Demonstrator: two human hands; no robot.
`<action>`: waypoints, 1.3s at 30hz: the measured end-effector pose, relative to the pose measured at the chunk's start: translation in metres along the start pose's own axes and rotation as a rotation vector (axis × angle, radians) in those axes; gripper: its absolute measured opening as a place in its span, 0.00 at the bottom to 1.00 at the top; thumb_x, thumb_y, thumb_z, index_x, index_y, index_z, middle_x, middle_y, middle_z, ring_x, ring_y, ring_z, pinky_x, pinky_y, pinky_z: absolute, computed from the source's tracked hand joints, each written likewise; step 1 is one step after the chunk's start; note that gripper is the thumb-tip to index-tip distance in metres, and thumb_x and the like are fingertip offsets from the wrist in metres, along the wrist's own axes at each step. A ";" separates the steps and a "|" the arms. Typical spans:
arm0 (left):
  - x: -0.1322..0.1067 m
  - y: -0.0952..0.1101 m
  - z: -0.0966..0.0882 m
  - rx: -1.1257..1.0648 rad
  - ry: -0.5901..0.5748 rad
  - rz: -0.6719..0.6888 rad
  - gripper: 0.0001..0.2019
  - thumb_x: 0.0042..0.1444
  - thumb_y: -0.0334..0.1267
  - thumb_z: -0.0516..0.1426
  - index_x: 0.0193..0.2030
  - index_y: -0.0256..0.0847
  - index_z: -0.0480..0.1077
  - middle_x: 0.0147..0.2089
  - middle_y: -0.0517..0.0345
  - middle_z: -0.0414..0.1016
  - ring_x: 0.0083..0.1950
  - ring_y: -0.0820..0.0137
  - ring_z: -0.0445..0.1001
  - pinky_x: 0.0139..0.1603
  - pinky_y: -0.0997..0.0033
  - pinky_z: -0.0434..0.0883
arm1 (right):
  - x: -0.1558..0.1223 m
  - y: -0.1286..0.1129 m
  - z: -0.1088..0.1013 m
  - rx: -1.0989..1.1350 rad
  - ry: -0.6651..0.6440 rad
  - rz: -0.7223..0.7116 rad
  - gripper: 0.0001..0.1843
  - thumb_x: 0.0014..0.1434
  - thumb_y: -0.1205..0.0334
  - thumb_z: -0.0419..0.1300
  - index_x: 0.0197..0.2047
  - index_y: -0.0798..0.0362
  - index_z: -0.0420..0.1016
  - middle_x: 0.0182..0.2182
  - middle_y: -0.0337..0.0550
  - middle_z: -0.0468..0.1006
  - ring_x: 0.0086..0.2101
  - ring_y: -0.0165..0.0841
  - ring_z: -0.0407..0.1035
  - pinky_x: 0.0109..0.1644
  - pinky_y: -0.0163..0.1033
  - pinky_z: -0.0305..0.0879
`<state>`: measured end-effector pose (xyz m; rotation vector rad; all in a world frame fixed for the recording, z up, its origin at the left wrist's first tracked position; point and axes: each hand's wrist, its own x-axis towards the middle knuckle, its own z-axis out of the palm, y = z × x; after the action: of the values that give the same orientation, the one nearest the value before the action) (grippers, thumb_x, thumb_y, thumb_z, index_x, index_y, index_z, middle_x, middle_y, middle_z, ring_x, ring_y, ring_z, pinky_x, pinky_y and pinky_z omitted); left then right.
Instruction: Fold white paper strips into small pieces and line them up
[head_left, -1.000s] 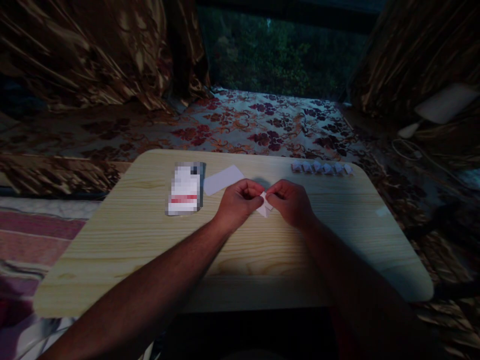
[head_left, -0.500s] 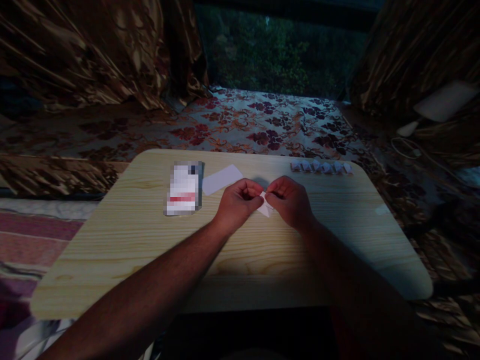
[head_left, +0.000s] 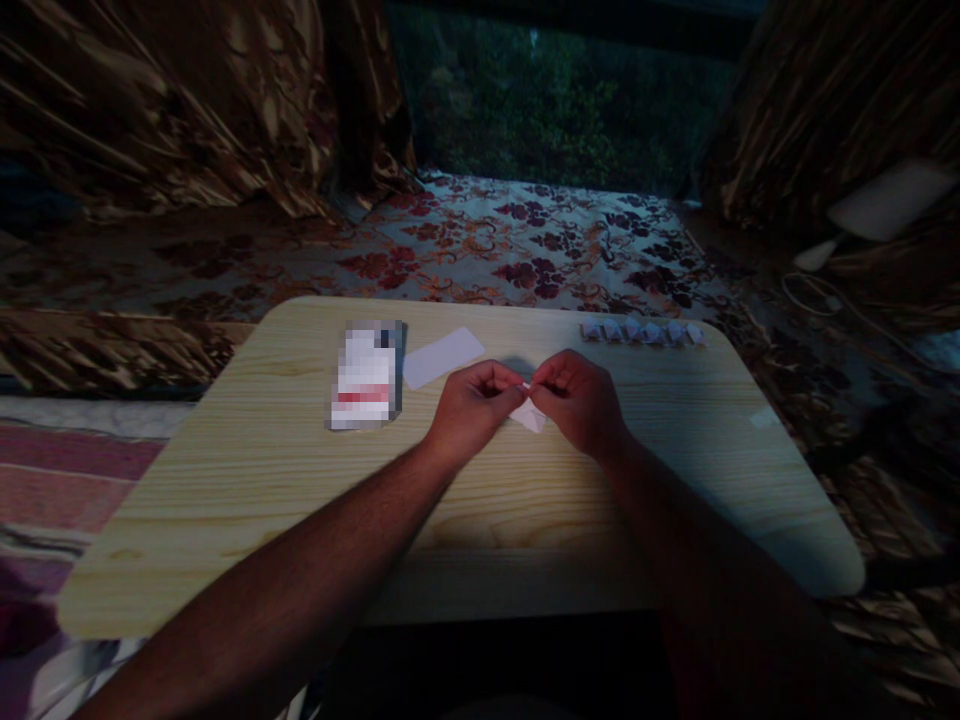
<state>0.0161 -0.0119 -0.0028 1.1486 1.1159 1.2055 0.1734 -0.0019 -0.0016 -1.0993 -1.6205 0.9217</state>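
Observation:
My left hand (head_left: 471, 408) and my right hand (head_left: 579, 402) meet over the middle of a light wooden table (head_left: 465, 500). Both pinch a small folded piece of white paper (head_left: 529, 417) between fingertips; most of it is hidden by the fingers, with one corner showing below. A blank white paper slip (head_left: 442, 357) lies flat just left of my left hand. A row of several small folded paper pieces (head_left: 643, 333) lines the table's far right edge.
A white packet with a red stripe (head_left: 365, 388) lies on the table's left part. A floral cloth (head_left: 517, 245) spreads beyond the table, with brown curtains either side of a dark window. A white object and cable (head_left: 840, 262) sit at right.
The hands have drawn slightly closer together around the folded paper, so less of it shows. The view has shifted a little. Nothing else has moved.

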 end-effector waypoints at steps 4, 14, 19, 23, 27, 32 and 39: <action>0.000 0.000 0.000 0.004 -0.009 0.000 0.05 0.46 0.35 0.66 0.29 0.38 0.75 0.26 0.59 0.76 0.24 0.77 0.67 0.26 0.75 0.61 | 0.001 0.001 0.000 0.019 -0.003 -0.009 0.06 0.50 0.67 0.61 0.31 0.49 0.68 0.25 0.37 0.75 0.25 0.30 0.68 0.29 0.36 0.63; 0.001 -0.003 -0.001 0.052 -0.024 0.006 0.05 0.49 0.36 0.64 0.29 0.38 0.74 0.23 0.61 0.72 0.22 0.78 0.63 0.23 0.76 0.56 | -0.001 0.002 0.001 0.000 -0.007 -0.006 0.06 0.51 0.67 0.62 0.33 0.50 0.70 0.26 0.38 0.76 0.27 0.32 0.71 0.32 0.37 0.65; 0.000 -0.003 -0.001 0.113 -0.011 0.059 0.07 0.53 0.39 0.62 0.32 0.38 0.73 0.24 0.62 0.71 0.24 0.77 0.63 0.25 0.76 0.58 | 0.000 0.000 0.000 0.045 -0.015 0.077 0.07 0.51 0.64 0.63 0.36 0.51 0.72 0.27 0.39 0.78 0.27 0.31 0.71 0.30 0.36 0.64; 0.000 -0.001 0.000 0.145 0.034 0.094 0.08 0.53 0.41 0.62 0.32 0.37 0.73 0.24 0.62 0.71 0.25 0.76 0.65 0.25 0.76 0.60 | 0.000 -0.003 0.000 -0.024 -0.007 0.124 0.05 0.52 0.61 0.63 0.30 0.53 0.73 0.22 0.36 0.74 0.22 0.28 0.65 0.25 0.34 0.57; -0.001 0.001 0.001 0.133 0.044 0.108 0.07 0.52 0.40 0.62 0.31 0.37 0.73 0.24 0.62 0.70 0.25 0.77 0.64 0.25 0.77 0.60 | 0.000 -0.006 0.000 -0.015 0.026 0.101 0.05 0.52 0.61 0.62 0.28 0.53 0.73 0.21 0.35 0.72 0.22 0.27 0.62 0.26 0.34 0.55; -0.001 -0.001 0.001 0.135 0.042 0.132 0.07 0.52 0.39 0.62 0.32 0.38 0.73 0.24 0.62 0.70 0.25 0.77 0.64 0.25 0.77 0.60 | 0.002 -0.005 -0.001 0.031 0.028 0.117 0.06 0.51 0.62 0.62 0.25 0.53 0.72 0.19 0.34 0.69 0.22 0.27 0.61 0.26 0.34 0.55; -0.003 -0.004 0.001 0.132 0.013 0.198 0.06 0.53 0.38 0.62 0.33 0.37 0.73 0.27 0.61 0.72 0.27 0.76 0.66 0.28 0.76 0.63 | 0.003 -0.004 -0.001 0.058 0.030 0.113 0.05 0.50 0.64 0.62 0.24 0.54 0.72 0.19 0.34 0.68 0.22 0.27 0.60 0.27 0.34 0.55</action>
<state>0.0169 -0.0146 -0.0066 1.3802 1.1247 1.3073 0.1730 -0.0005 0.0032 -1.1687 -1.5106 1.0154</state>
